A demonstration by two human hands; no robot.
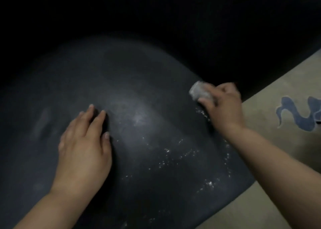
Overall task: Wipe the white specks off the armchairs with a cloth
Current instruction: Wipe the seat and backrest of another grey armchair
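Left hand (85,147) flat on armchair (139,93); right hand (224,103) grips cloth (199,90).

The armchair (139,93) is a dark charcoal black with a faint grey sheen across its rounded top, and white specks (182,156) lie scattered over its near right part. The cloth (199,90) is pale grey, nearly white. The carpet (278,83) is a dull beige, and it carries a curling blue motif (295,114) edged in a lighter tone.
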